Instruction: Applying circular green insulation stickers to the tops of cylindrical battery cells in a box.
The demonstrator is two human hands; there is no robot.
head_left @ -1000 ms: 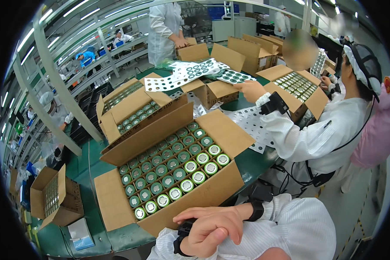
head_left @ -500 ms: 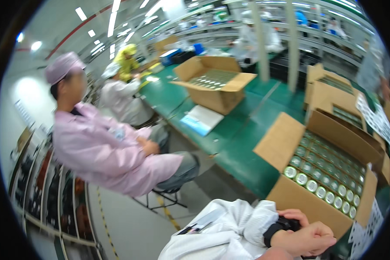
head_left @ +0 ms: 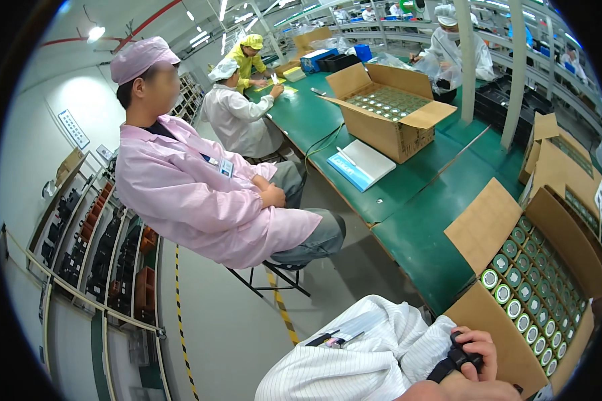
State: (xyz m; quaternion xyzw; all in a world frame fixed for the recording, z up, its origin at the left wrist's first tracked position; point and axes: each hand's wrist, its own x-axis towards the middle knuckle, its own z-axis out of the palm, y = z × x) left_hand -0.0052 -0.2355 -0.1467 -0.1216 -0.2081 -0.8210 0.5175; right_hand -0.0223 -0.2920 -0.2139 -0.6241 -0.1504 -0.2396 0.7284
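At the lower right, a black strapped device sits at my left wrist, just beyond the cuff of a white striped sleeve. The fingers of my right hand curl over this device. My left hand is partly visible at the lower edge; its fingers are hidden. Close beyond both hands stands an open cardboard box with its flaps folded out. Rows of upright cylindrical cells, with pale round ends and green rims, fill it in a cardboard grid. Neither hand touches the cells.
A green table runs away from me, bearing another open box of cells and a white-and-blue booklet. A person in pink sits on a stool at left. More boxes stand at right; a shelf rack stands far left.
My view has turned left, so the boxes and table appear farther right. The fist seen beyond the wrist before has dropped toward the lower edge, while the right fingers now show over the black device.
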